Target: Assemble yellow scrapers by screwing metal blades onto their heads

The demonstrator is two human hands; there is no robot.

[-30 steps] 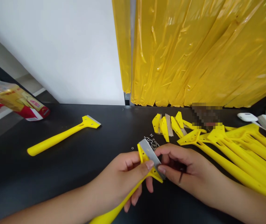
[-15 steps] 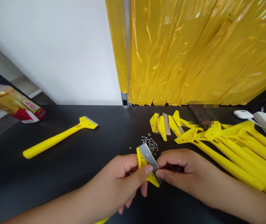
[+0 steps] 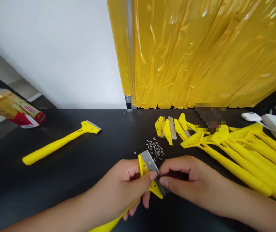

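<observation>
In my left hand (image 3: pixel 128 182) is a yellow scraper (image 3: pixel 157 191), its head up and its handle running down to the bottom edge of the picture. The left thumb presses a flat metal blade (image 3: pixel 149 161) against the scraper's head. My right hand (image 3: pixel 188 177) is closed, thumb and forefinger pinching the blade's right edge. Just beyond the blade, small screws and nuts (image 3: pixel 157 150) lie scattered on the black table (image 3: pixel 79 183). A scraper with a blade in its head (image 3: pixel 60 142) lies apart on the left.
Several yellow scraper handles (image 3: pixel 234 164) are piled at the right. Yellow clamp plates (image 3: pixel 167 132) and brownish wrapped strips (image 3: pixel 172 127) lie at the back. A red and gold packet (image 3: pixel 19 108) sits far left, a white charger (image 3: pixel 251 116) far right. Yellow plastic sheeting (image 3: pixel 188 54) hangs behind.
The scraper in my left hand has shifted slightly left and turned, so more of its handle shows below the hand. My right hand has moved slightly left with it, still at the blade's edge.
</observation>
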